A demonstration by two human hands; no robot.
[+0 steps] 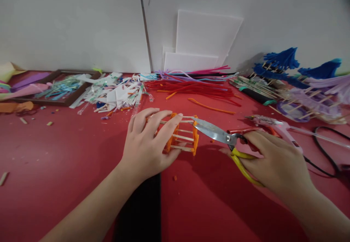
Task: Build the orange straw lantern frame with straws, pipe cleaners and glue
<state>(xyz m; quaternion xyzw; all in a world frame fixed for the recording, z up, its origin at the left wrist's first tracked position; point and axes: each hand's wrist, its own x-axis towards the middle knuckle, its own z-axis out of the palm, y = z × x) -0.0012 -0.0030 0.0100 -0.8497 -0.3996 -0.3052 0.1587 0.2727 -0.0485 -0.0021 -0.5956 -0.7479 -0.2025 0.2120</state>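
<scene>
My left hand [149, 140] is closed around a small frame [183, 137] built of pale wooden sticks wrapped with orange pipe cleaner. The frame lies on its side just above the red table, its right end sticking out past my fingers. In my right hand [276, 158] is a pair of scissors [214, 131] with one red and one yellow handle. Their blade tips reach the upper right corner of the frame, by a stick end and the orange wrap. Whether the blades grip anything there I cannot tell. My palm and fingers hide the frame's left part.
Red pipe cleaners [197, 89] lie at the back, with a single orange pipe cleaner [212, 106] nearer. A glue gun [276, 125] with a black cord rests at right, below blue and purple stick models [284, 59]. White scraps [120, 92] and a brown frame [65, 101] sit left.
</scene>
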